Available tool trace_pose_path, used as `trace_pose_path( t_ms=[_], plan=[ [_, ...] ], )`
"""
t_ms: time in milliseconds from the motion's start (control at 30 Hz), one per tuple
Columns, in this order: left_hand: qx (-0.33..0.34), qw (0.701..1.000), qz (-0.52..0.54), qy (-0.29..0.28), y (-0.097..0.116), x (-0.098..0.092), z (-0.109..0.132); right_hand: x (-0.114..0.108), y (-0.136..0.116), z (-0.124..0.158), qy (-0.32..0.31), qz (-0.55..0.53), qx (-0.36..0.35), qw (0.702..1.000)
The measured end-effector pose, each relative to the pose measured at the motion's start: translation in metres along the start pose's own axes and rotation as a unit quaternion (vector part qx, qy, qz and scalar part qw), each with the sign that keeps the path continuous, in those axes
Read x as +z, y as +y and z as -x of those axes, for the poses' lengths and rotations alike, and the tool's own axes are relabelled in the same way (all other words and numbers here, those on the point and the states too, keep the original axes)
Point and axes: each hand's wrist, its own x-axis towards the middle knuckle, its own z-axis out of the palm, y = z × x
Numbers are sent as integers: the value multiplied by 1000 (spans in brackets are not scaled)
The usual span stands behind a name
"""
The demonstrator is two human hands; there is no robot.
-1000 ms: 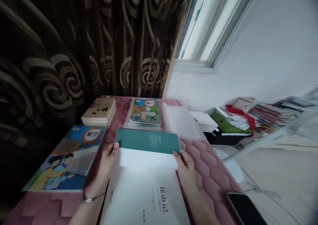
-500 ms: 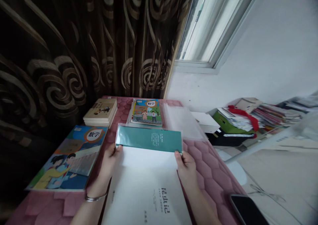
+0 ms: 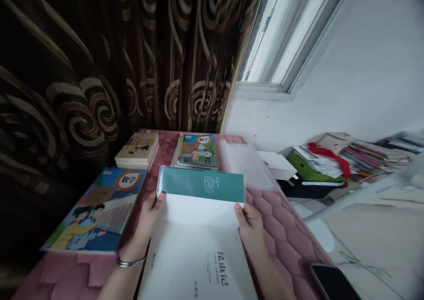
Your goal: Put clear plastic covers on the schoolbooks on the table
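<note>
An open book (image 3: 188, 256) lies before me, its white title page printed with Chinese characters turned sideways. At its far end the teal cover flap (image 3: 192, 184) shows, with a clear plastic sleeve over it. My left hand (image 3: 151, 211) pinches the left edge where the flap meets the white page, thumb on top. On the opposite edge my right hand (image 3: 250, 223) grips the same fold, its thumb also on top. Fingers of both hands are partly hidden beneath the book. A silver bangle (image 3: 131, 262) circles the left wrist.
A math textbook (image 3: 96, 211) lies at left, with a stack of tan books (image 3: 137, 149) behind it. More textbooks (image 3: 198, 151) and clear plastic sleeves (image 3: 248, 163) lie at the back. A phone (image 3: 334, 282) rests at right on the pink quilted cover (image 3: 274, 234). Papers (image 3: 319, 161) are piled beyond.
The whole view has shifted slightly, so everything appears a little further right. Both hands keep the same hold on the book.
</note>
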Motion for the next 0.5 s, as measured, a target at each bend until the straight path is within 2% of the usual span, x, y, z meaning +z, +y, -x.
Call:
trace_pose_path(
  t_ms=[133, 300, 500],
  plan=[
    [18, 999, 12, -32, 1, -3, 0, 2, 1, -1, 14, 27, -28, 999],
    [10, 1000, -9, 0, 0, -2, 0, 3, 3, -1, 14, 31, -38, 999],
    [15, 1000, -2, 1, -5, -1, -2, 5, 3, 0, 28, 33, -48, 998]
  ],
)
